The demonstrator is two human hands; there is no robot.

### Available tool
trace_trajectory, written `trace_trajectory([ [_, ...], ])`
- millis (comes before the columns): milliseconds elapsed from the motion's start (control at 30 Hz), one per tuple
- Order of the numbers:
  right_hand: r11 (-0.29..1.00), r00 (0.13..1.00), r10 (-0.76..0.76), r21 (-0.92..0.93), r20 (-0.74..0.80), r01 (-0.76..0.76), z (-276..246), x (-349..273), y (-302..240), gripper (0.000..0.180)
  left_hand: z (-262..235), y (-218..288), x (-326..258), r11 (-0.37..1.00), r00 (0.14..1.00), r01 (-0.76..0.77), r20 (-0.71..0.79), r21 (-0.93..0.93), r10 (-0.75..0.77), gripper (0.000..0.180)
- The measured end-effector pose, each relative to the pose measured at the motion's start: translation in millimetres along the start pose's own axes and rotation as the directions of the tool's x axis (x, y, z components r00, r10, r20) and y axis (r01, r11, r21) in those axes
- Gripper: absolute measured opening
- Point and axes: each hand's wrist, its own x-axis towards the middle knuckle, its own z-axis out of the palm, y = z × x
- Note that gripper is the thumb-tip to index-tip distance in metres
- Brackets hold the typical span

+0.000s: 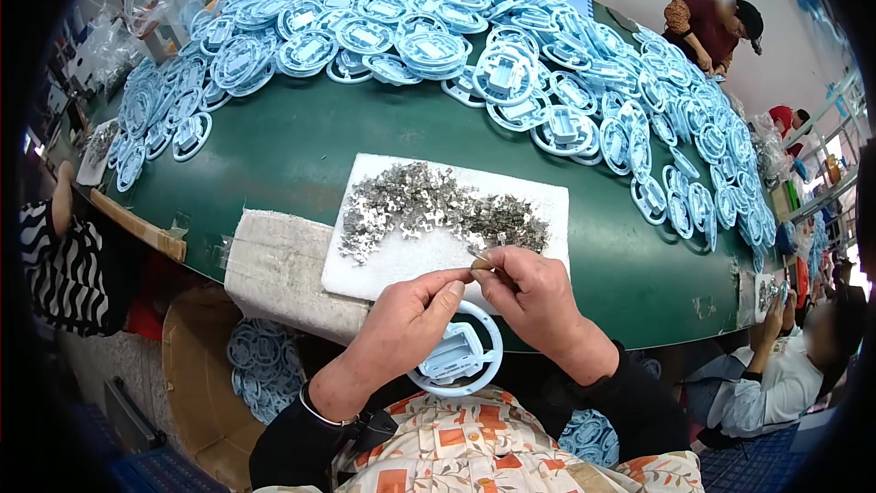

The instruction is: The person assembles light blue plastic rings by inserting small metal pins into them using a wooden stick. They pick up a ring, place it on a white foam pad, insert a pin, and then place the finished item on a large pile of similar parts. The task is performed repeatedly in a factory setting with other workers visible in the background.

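My left hand [408, 321] is closed, thumb against forefinger, its fingertips meeting those of my right hand; whatever it grips is hidden. My right hand [538, 299] pinches a small metal piece [482, 262] between thumb and fingers. Just under both hands a light-blue plastic wheel-shaped part [456, 361], with a boxy recess in its middle, rests tilted against my front. Beyond the fingertips, a heap of small silvery metal clips [411, 210] lies on a white foam board [392, 276].
Light-blue wheel parts [365, 35] pile along the far side of the green table [292, 137]. A padded white block [283, 260] stands left of the board. Below left, a cardboard box [196, 383] holds more parts. Other people work around the table, one at right [776, 383].
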Motion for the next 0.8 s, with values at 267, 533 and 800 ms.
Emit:
trace_trajectory([
  [267,0.987,0.996,-0.088,0.134,0.002,0.087,-3,-11,2,0.019,7,-6,4,0.925,1.000,0.030,0.016,-0.380,-0.026,0.032],
  [533,0.941,0.986,0.144,0.298,0.080,-0.161,-18,-9,-8,0.014,-1,-5,3,0.929,0.999,-0.026,0.009,-0.369,0.032,0.027],
  [800,0.921,0.942,0.241,0.252,0.234,-0.298,-23,3,-16,0.006,0,7,-5,0.990,0.992,-0.120,-0.023,0.070,0.122,0.025],
])
